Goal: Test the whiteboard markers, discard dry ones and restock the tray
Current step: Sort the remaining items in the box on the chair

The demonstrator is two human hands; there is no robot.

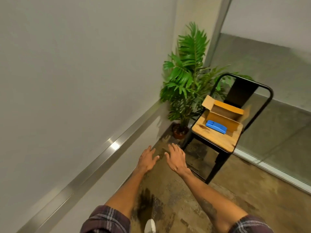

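Observation:
A large whiteboard (70, 69) fills the left side, with its metal tray (104, 153) running along the bottom edge; I see no markers on the tray. An open cardboard box (223, 115) rests on a chair seat at the right, and a blue plastic object (216, 126) lies against its front. My left hand (148, 158) and my right hand (176, 158) are stretched out side by side, palms down, fingers spread, holding nothing. Both hands hover over the floor, short of the chair and to the right of the tray.
A black metal chair (217, 142) with a wooden seat stands ahead on the right. A potted green plant (186, 78) fills the corner behind it. A glass wall (272, 91) runs along the right. The concrete floor (168, 199) is stained.

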